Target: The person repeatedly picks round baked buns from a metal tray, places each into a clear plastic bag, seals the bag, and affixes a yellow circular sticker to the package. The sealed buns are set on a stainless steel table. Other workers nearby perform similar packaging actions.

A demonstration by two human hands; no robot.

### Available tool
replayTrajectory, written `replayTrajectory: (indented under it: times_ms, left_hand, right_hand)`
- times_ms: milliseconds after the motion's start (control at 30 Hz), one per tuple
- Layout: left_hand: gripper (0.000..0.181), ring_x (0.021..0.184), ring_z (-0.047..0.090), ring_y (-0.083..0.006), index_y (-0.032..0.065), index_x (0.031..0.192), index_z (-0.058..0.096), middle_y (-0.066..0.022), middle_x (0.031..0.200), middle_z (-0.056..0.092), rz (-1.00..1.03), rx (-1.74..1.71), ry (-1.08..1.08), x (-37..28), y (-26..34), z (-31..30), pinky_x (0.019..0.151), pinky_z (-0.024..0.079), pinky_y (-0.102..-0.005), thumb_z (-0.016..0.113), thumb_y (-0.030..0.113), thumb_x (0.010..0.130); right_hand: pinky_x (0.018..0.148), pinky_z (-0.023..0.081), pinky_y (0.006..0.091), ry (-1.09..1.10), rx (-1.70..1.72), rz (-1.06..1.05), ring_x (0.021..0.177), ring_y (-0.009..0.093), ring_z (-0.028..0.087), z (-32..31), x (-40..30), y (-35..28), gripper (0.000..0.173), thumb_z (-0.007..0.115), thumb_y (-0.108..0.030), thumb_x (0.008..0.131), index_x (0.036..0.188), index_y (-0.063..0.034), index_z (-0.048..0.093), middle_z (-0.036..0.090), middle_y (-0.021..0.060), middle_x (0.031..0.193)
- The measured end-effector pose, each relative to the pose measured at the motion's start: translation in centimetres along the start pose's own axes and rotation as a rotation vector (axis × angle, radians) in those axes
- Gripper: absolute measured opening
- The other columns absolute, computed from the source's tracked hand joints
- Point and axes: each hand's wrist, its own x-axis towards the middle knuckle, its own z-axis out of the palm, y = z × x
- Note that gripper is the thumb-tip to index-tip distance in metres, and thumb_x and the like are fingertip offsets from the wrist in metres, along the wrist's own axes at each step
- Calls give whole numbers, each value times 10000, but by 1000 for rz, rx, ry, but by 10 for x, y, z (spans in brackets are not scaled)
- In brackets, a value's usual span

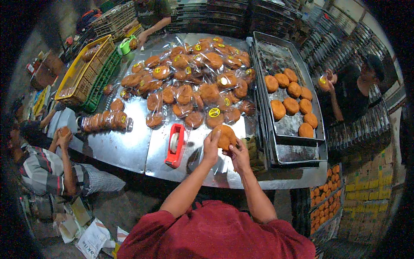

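Between my two hands I hold a round brown bun (225, 137) above the near edge of the metal table. My left hand (211, 149) grips its left side, with the thumb on its face. The fingers of my right hand (240, 154) hold its lower right side. Whether the bun is bare or in a clear bag is hard to tell. A red tape dispenser (175, 145) with a pale roll stands left of my hands. Beyond lies a broad heap of buns in clear plastic bags (184, 94), many with round yellow stickers.
Stacked metal trays (274, 142) stand at the right, the top one with several loose buns (292, 105). Yellow and green crates (84, 71) are on the left, near a row of bagged buns (105, 121). A green tape dispenser (125, 46) is farther back. Other people work around the table.
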Motion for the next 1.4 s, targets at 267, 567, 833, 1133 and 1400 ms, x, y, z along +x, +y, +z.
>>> replayTrajectory:
  times_ms: [267, 567, 833, 1133, 1400]
  left_hand:
    - [464, 855, 648, -276, -33, 1096, 643, -152, 908, 686, 206, 721, -169, -16, -42, -54, 782, 481, -420, 697, 348, 836]
    - [665, 1157, 494, -362, 13, 1301, 508, -188, 1183, 561, 32, 1415, 26, -11, -49, -126, 931, 403, -491, 761, 246, 732]
    - [683, 1030, 581, -440, 12, 1365, 357, -268, 1141, 562, 111, 1494, 31, -8, -37, -122, 884, 481, -488, 687, 108, 775]
    - [430, 962, 615, -414, -41, 1202, 521, -293, 1119, 584, -133, 1489, -145, 5, -40, -132, 791, 517, -481, 632, 126, 821]
    - [553, 1092, 506, -433, 100, 1299, 507, -253, 1166, 535, 334, 1304, 211, 77, 136, -156, 909, 444, -484, 711, 142, 787]
  right_hand:
    - [778, 556, 365, -178, 219, 49, 1003, 250, 632, 15, 24, -26, 413, 422, -235, 1017, 1384, -47, 439, 565, 97, 1277]
    - [812, 527, 353, -445, -901, -373, 921, 199, 648, 76, 87, -49, 362, 552, -234, 950, 1262, -55, 592, 669, 137, 1056]
    - [719, 528, 341, -305, -547, 72, 972, 186, 584, 91, 195, 3, 498, 582, -371, 943, 1302, -34, 506, 593, 59, 1171]
    - [899, 479, 528, -114, -315, 469, 1121, 309, 565, 191, 340, 54, 673, 522, -557, 918, 1340, -38, 449, 588, 167, 1228]
    - [951, 485, 509, -183, -41, 509, 1189, 310, 530, 266, 357, 72, 748, 550, -612, 881, 1387, -82, 406, 488, 133, 1357]
